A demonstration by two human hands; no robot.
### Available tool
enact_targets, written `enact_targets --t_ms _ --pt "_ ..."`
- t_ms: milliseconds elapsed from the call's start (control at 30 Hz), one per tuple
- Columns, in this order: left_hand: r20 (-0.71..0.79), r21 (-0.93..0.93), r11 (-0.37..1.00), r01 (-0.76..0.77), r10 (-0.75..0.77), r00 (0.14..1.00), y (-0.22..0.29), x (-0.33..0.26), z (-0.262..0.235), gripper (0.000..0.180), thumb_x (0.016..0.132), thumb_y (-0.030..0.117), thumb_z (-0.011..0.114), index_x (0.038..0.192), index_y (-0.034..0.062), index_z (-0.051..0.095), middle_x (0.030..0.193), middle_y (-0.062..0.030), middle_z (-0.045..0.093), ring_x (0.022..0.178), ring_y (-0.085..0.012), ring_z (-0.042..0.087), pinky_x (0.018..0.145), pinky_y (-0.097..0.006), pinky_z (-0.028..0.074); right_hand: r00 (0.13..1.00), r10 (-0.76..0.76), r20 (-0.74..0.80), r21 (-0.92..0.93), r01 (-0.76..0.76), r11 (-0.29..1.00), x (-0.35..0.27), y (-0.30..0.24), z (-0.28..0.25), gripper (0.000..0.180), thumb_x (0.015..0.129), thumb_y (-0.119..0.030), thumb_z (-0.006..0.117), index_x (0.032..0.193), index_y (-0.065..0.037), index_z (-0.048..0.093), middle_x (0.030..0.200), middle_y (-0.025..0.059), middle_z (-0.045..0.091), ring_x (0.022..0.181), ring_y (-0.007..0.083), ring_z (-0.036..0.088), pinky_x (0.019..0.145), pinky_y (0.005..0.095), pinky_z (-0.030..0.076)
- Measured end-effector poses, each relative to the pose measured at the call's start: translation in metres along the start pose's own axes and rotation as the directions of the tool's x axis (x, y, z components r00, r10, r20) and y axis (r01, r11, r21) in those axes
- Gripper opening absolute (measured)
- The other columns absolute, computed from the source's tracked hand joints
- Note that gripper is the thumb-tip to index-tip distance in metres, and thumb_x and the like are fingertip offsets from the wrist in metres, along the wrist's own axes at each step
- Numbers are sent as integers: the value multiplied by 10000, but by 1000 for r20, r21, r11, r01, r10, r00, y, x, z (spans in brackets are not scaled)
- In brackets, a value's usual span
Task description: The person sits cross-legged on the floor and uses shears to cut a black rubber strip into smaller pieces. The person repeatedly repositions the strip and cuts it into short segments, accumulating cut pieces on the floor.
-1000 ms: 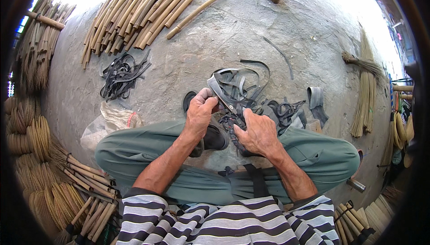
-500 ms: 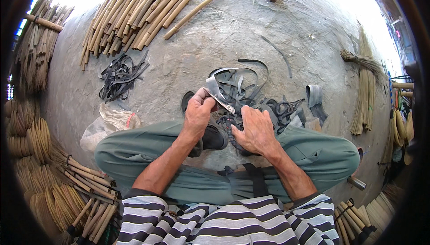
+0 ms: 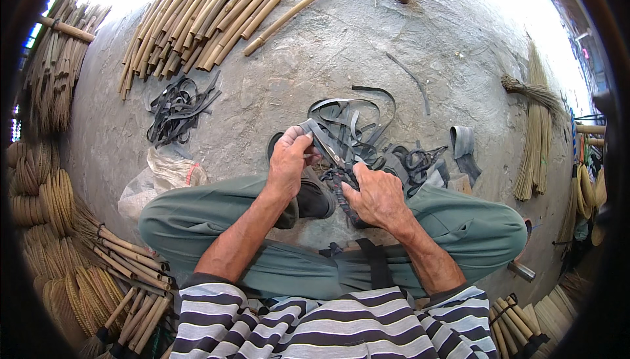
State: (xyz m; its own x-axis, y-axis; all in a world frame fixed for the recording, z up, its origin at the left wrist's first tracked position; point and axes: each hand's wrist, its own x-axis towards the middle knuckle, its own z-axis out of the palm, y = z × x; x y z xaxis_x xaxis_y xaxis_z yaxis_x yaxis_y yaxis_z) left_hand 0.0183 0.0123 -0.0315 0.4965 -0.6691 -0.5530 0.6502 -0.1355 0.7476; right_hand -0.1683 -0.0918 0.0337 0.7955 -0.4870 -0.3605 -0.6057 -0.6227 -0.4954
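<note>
Between my raised knees, my left hand [image 3: 289,161] is closed, pinching a grey rubber strip [image 3: 307,125] between thumb and fingers. My right hand [image 3: 379,195] is wrapped round a pair of scissors [image 3: 336,160] with dark, wrapped handles. The scissor blades point up and left along the strip, close to my left fingertips. How far they bite into the rubber I cannot tell. Just beyond my hands, a loose heap of cut rubber strips [image 3: 357,119] lies on the floor. More dark rubber pieces [image 3: 420,161] lie beside my right hand.
Another tangle of black strips [image 3: 180,109] lies left, near a whitish plastic sack [image 3: 161,178]. Bamboo poles [image 3: 216,14] are stacked at the far left. A wide rubber piece [image 3: 463,152] and a stick broom bundle [image 3: 535,123] lie right. Coiled woven bundles [image 3: 59,205] stand at the left edge.
The scissor blades now show more plainly, lying along the strip. The strip's pale face has turned, and my left fingers have shifted slightly. My right hand stays in about the same place.
</note>
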Motion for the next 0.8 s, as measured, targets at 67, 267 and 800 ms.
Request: enact_targets --t_ms 67,267,800 --pt "-12 -18 1000 -17 16 1000 3 2 -2 100 1026 119 576 1091 110 651 999 -5 724 845 -109 668 843 -322 565 1000 -3 -12 3 3 1000 1 2 3 422 910 -396 744 966 2 616 786 217 716 764 418 727 684 535 549" --pt "84 3 994 -106 106 991 1 -8 6 119 1019 111 586 1104 85 665 1020 -11 730 886 -104 683 879 -318 570 964 -149 -221 -87 133 987 2 7 13 439 838 -387 801 979 -31 588 858 167 669 872 362 665 773 486 428" --pt "41 62 998 -17 14 999 1 -7 8 196 1000 117 572 1167 87 672 1011 10 720 839 -106 655 838 -312 558 999 37 24 9 -38 999 0 -3 -6 404 935 -383 710 959 8 611 745 232 697 763 445 716 718 539 552"
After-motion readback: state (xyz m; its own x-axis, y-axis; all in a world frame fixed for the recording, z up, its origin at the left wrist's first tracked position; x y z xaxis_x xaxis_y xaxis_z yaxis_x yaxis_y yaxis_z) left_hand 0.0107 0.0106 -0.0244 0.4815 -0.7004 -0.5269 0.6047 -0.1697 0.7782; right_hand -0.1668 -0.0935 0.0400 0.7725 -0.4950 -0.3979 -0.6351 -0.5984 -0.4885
